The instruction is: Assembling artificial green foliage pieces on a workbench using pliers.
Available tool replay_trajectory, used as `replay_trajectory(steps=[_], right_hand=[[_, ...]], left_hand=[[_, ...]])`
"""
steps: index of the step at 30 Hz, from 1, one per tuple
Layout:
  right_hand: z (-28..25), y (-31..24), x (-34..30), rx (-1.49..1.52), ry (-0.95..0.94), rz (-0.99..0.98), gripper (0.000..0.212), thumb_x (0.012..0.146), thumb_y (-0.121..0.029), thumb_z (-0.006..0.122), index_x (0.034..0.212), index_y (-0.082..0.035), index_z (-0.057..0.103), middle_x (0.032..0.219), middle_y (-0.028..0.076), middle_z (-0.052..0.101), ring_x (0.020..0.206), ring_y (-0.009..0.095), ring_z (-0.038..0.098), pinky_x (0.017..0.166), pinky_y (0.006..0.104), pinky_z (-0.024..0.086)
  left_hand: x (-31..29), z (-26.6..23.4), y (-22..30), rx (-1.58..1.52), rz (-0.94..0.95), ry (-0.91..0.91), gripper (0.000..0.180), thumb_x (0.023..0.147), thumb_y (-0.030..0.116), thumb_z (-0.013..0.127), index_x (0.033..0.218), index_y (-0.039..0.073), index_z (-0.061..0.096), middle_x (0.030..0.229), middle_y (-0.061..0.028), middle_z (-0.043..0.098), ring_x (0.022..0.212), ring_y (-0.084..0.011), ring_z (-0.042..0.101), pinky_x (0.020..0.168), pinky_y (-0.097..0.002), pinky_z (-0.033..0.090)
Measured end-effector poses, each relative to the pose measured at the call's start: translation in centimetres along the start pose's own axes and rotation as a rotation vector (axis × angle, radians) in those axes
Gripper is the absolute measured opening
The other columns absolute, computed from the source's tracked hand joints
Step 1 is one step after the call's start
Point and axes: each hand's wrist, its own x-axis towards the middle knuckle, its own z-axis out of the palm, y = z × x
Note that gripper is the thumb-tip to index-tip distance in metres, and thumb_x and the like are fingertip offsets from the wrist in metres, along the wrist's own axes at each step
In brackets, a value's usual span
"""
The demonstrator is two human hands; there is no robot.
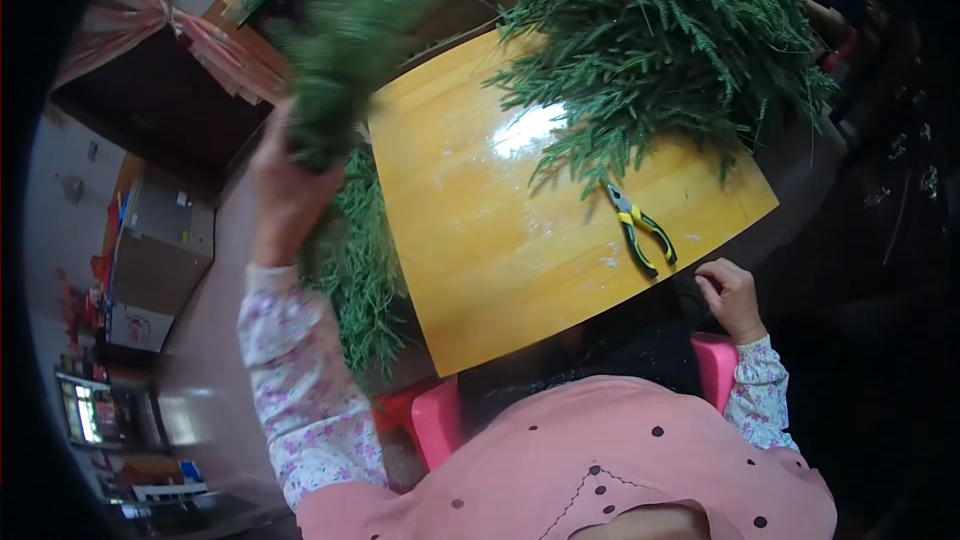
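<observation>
My left hand (285, 185) is raised at the left of the table, closed round a bunch of green needle-leaved sprigs (345, 50) that is smeared by motion. My right hand (732, 302) sits low beside the table's near right edge, fingers curled in; whatever it may hold is hidden. Nearest to it on the yellow wooden table (470, 270) lies a pair of pliers (648, 230) with black and yellow handles, jaws pointing away from me. A large heap of green sprigs (660, 40) covers the far right part of the tabletop.
More green sprigs (365, 270) hang or lie beside the table's left edge, below my left hand. Pink chair parts (437, 423) show on both sides of me. Behind, to the left, stand a grey cabinet (165, 240) and a tied pink curtain (120, 15).
</observation>
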Motion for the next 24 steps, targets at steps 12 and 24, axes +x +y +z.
replay_trajectory(steps=[12,24], right_hand=[[2.2,7.2,7.2,0.007,-0.095,0.109,0.005,0.075,-0.002,0.065,0.078,0.001,0.062,0.074,0.014,0.061,0.067,0.030,0.061,0.059,0.0343,0.048],[15.8,-1.3,3.3,-0.142,-0.231,0.308,0.008,0.076,0.003,0.058,0.084,0.004,0.061,0.076,0.018,0.060,0.070,0.034,0.060,0.064,0.0352,0.047]], left_hand=[[6.5,27.6,-8.8,0.341,0.100,-0.446,0.099,0.050,0.025,0.084,0.137,0.014,0.038,0.133,-0.0121,0.042,0.126,-0.0315,0.037,0.103,-0.0449,0.028],[-9.9,8.4,-31.6,0.146,-0.252,0.292,0.057,0.070,0.014,0.074,0.122,0.005,0.052,0.116,-0.0135,0.052,0.107,-0.0292,0.051,0.094,-0.0390,0.040]])
